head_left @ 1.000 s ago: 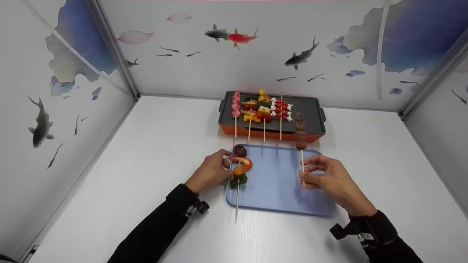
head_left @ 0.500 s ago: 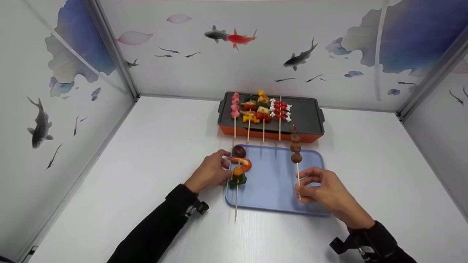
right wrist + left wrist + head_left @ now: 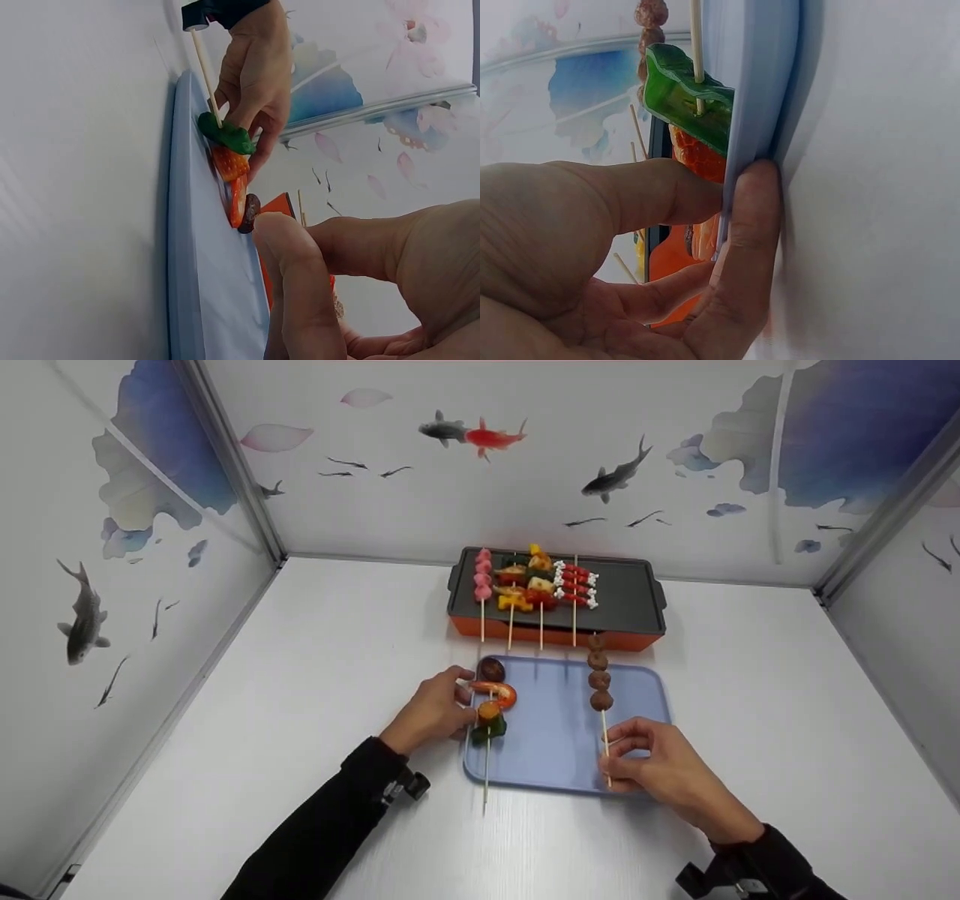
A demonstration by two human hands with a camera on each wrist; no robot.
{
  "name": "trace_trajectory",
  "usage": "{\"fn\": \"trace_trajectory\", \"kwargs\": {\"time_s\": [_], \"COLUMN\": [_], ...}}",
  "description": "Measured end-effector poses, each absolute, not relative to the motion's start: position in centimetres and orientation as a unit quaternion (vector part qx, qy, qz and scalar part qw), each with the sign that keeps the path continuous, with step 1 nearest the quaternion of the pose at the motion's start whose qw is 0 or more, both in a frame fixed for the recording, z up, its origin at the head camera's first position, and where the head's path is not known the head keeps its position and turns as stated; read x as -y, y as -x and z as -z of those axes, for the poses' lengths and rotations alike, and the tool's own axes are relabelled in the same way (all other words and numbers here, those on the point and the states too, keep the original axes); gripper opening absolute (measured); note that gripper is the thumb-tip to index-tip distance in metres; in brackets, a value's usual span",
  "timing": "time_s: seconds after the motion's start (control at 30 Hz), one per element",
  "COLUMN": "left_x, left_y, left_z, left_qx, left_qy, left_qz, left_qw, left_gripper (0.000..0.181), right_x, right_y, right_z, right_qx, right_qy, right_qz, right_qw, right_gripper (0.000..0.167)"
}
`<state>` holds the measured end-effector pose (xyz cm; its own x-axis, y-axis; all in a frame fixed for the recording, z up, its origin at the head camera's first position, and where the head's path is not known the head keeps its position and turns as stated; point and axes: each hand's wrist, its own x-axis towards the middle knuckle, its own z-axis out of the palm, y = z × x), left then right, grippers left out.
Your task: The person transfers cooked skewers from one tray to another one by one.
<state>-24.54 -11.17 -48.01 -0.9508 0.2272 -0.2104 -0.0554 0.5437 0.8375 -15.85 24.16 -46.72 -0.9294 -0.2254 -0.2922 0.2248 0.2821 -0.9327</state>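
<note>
My left hand (image 3: 433,712) pinches the left rim of the blue tray (image 3: 555,727); in the left wrist view the thumb lies on the inner side and a finger on the outer side of the rim (image 3: 761,90). Beside it on the tray lies a skewer with a green pepper piece (image 3: 489,729), an orange piece, a shrimp (image 3: 501,694) and a dark round piece (image 3: 492,669). My right hand (image 3: 664,765) pinches the stick of a skewer of brown balls (image 3: 599,680), held over the tray's right part, balls pointing to the grill.
Behind the tray stands an orange grill with a black top (image 3: 626,600). Several skewers lie across its left and middle: pink balls (image 3: 483,574), mixed vegetables (image 3: 540,577) and red-and-white pieces (image 3: 576,585). Patterned walls enclose the white table (image 3: 337,660) at the back and sides.
My right hand has moved toward me and a little left with the brown-ball skewer, whose balls have left the grill's right part. The left hand has stayed at the tray's rim.
</note>
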Motion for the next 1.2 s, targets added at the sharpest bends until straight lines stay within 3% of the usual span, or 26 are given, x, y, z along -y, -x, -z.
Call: {"fn": "trace_trajectory", "kwargs": {"time_s": [1.2], "left_x": [11.2], "left_y": [24.6], "left_z": [47.9], "left_qx": [-0.874], "left_qy": [-0.051], "left_qz": [-0.460], "left_qw": [0.150], "left_gripper": [0.065], "right_x": [-18.7], "right_y": [16.3], "right_z": [46.9], "right_qx": [-0.752], "right_qy": [0.035], "right_qz": [0.609], "right_qw": [0.248], "right_gripper": [0.044]}}
